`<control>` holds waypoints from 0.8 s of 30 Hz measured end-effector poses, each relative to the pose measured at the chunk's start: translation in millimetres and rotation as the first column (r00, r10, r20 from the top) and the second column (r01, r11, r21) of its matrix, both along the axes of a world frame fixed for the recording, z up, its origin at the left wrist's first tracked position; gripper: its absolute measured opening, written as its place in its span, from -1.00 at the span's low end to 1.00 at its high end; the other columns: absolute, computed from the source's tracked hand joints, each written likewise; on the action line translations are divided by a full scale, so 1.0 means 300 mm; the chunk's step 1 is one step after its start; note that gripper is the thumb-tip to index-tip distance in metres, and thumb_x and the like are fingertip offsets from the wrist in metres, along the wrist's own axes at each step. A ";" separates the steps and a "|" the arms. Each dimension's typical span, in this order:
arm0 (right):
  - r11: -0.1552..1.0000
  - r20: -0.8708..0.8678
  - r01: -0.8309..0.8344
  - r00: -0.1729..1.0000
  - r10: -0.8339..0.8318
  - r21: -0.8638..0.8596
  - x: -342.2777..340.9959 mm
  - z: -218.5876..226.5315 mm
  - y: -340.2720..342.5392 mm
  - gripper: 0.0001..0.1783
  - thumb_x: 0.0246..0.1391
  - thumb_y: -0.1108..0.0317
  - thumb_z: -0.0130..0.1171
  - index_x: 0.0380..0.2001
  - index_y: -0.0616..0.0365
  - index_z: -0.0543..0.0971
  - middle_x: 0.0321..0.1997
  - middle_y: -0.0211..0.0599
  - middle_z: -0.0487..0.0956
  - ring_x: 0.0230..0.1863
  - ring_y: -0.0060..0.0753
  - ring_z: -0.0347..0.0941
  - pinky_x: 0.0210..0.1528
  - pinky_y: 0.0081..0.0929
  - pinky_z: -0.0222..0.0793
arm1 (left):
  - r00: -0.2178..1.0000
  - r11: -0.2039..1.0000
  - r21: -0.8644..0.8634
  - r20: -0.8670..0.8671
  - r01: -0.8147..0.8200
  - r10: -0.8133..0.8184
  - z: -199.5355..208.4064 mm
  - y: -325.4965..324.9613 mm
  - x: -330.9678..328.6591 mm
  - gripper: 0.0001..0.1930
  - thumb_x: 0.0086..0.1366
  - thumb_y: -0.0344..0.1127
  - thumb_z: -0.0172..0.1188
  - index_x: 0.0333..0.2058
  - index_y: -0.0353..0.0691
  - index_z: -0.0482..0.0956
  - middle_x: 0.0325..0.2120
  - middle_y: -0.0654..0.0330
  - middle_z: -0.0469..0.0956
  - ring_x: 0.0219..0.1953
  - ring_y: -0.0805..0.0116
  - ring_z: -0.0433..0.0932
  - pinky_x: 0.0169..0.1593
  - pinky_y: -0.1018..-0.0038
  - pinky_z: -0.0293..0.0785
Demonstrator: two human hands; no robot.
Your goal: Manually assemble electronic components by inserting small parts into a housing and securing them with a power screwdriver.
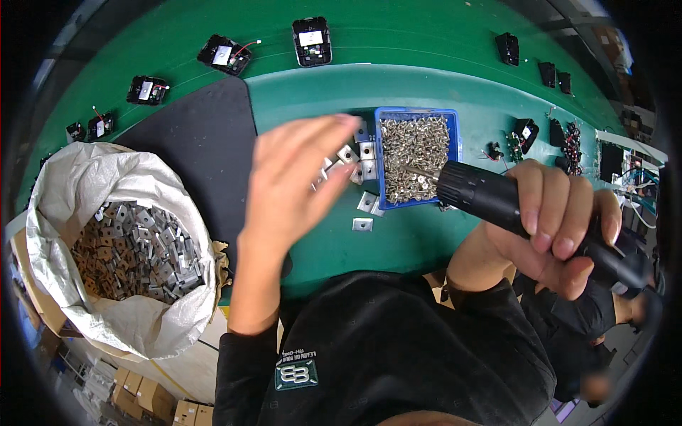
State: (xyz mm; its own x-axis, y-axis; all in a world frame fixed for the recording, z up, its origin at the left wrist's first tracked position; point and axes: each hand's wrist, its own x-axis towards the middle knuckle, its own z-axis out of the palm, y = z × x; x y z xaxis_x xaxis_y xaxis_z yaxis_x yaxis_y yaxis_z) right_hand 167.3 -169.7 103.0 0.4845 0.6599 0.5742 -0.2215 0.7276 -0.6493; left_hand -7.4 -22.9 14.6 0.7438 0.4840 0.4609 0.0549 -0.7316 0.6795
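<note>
My right hand [561, 220] is wrapped round a black electric screwdriver [483, 193] held at a slant. Its bit points left, over the heap of silver screws [418, 145] in a blue plastic bin [459, 138]; whether the tip touches a screw, I cannot tell. Left of the bin, my left hand [288, 174] is raised over the table with fingers stretched out and thumb apart, slightly blurred. Nothing shows in it. Close to its fingertips lie several small square metal plates with holes [367, 151], partly hidden. More plates [368, 203] lie below, beside the bin's lower left corner.
At the left stands a white woven sack [163, 330] full of similar metal plates [170, 248]. A black mat [206, 142] covers the table's left part. Black housings [311, 42] sit along the green far strip. Small parts and wires [572, 145] lie right. Another person [575, 319] is at lower right.
</note>
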 end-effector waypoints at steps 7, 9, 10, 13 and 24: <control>0.992 -0.020 0.039 0.999 -0.042 -0.116 0.022 -0.059 0.001 -0.50 -0.01 0.30 0.13 0.04 0.05 0.30 -0.50 -0.45 0.35 -0.52 -0.51 0.29 -0.34 -0.41 0.28 | 0.911 0.999 0.039 -0.410 -0.030 0.044 -0.009 0.063 -0.101 -0.61 0.01 -0.54 0.18 -0.11 -0.19 0.59 -0.16 0.20 0.54 -0.11 0.17 0.45 -0.04 0.32 0.35; 0.986 -0.101 0.078 0.991 -0.093 -0.144 -0.002 -0.061 0.014 -0.51 -0.03 0.31 0.14 0.00 0.12 0.30 -0.52 -0.43 0.35 -0.54 -0.50 0.30 -0.37 -0.39 0.33 | 0.919 0.999 0.041 -0.392 -0.013 0.028 -0.008 0.061 -0.103 -0.62 -0.01 -0.53 0.21 -0.13 -0.20 0.60 -0.21 0.18 0.54 -0.17 0.16 0.46 -0.07 0.33 0.38; 0.976 -0.105 0.113 0.985 -0.135 -0.188 -0.009 -0.061 0.017 -0.52 -0.05 0.33 0.15 -0.03 0.15 0.31 -0.54 -0.41 0.36 -0.56 -0.49 0.31 -0.39 -0.39 0.36 | 0.915 0.999 0.034 -0.401 -0.027 0.038 -0.012 0.062 -0.103 -0.64 -0.01 -0.51 0.23 -0.15 -0.20 0.61 -0.23 0.17 0.54 -0.20 0.16 0.46 -0.09 0.34 0.39; 0.959 -0.138 0.152 0.972 -0.188 -0.239 -0.012 -0.065 0.025 -0.55 -0.10 0.39 0.20 -0.11 0.22 0.33 -0.59 -0.36 0.39 -0.61 -0.48 0.35 -0.44 -0.40 0.41 | 0.900 1.000 0.029 -0.435 -0.006 0.018 -0.011 0.077 -0.102 -0.69 0.00 -0.46 0.26 -0.20 -0.22 0.62 -0.31 0.14 0.54 -0.25 0.13 0.46 -0.12 0.33 0.41; 0.866 -0.131 0.083 0.977 -0.168 -0.492 0.028 -0.029 0.029 -0.56 -0.16 0.44 0.24 -0.15 0.28 0.38 -0.57 -0.33 0.45 -0.59 -0.53 0.38 -0.47 -0.56 0.37 | 0.925 0.971 -0.157 -0.361 -0.183 0.116 0.011 0.081 0.007 -0.87 0.02 -0.53 0.31 -0.44 -0.35 0.53 -0.56 0.12 0.53 -0.54 0.35 0.48 -0.39 0.48 0.42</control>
